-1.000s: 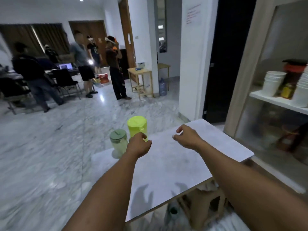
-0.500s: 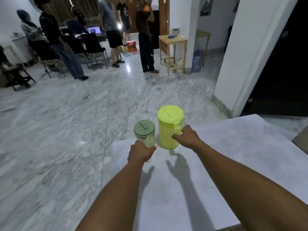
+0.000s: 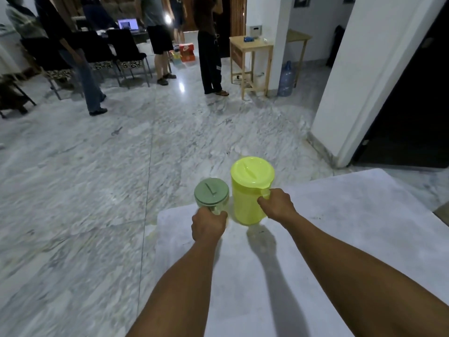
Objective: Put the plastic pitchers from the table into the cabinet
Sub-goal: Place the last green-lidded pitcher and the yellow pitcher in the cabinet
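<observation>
Worktop [image 3: 340, 239]: we see a pale, slightly scuffed surface running from the lower middle out to the right, with the marble floor [image 3: 97, 178] beyond its far left corner.
Yellow pitcher [image 3: 247, 190]: it stands upright near that far left corner of the worktop, lid on, the taller of the two.
Green-lidded pitcher [image 3: 211, 195]: we find it just left of the yellow pitcher, close beside it, a clear body under a round grey-green lid; it sits at the very corner, and we cannot tell whether its base rests on the worktop or is lifted.
Left hand [image 3: 208, 224]: our fingers are curled tight around the near side of the green-lidded pitcher, at its handle, knuckles facing us.
Right hand [image 3: 277, 206]: closed in a fist around the handle of the yellow pitcher, just under the lid's rim.
Arms: both reach forward from the bottom edge and throw dark shadows on the worktop.
Background: several people stand by black chairs [image 3: 126, 52], and a small wooden table [image 3: 250, 57] stands beside a water bottle [image 3: 286, 80] near a white pillar [image 3: 359, 76].
</observation>
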`<action>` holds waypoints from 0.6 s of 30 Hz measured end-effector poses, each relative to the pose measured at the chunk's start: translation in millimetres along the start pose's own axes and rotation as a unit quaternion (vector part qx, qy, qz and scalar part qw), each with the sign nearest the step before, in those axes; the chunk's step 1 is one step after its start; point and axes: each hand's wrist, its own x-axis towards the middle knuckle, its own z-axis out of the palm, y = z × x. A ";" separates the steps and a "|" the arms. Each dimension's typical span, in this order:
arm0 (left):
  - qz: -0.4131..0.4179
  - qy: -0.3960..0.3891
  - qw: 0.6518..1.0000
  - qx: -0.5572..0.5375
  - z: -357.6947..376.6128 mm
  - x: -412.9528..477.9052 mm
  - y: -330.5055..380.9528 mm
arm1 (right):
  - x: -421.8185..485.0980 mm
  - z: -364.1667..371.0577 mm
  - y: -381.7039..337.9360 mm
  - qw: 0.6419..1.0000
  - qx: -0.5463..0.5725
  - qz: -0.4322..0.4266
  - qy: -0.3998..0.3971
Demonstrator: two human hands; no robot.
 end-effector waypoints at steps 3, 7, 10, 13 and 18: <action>0.016 0.000 1.000 -0.014 -12.7 -11.1 2.2 | -17.3 -6.5 3.3 0.999 0.029 0.002 0.023; 0.069 -0.033 0.996 -0.044 -33.8 -39.3 10.6 | -62.6 -25.7 10.9 0.996 0.055 0.012 0.070; 0.128 -0.057 0.989 -0.047 -41.3 -73.8 15.9 | -113.2 -46.2 22.6 0.989 0.075 0.034 0.124; 0.190 -0.089 0.976 -0.051 -40.9 -118.5 25.9 | -170.6 -73.0 43.6 0.981 0.080 0.052 0.171; 0.300 -0.175 0.936 -0.050 -11.9 -219.5 60.8 | -283.1 -145.3 99.4 0.956 0.083 0.106 0.261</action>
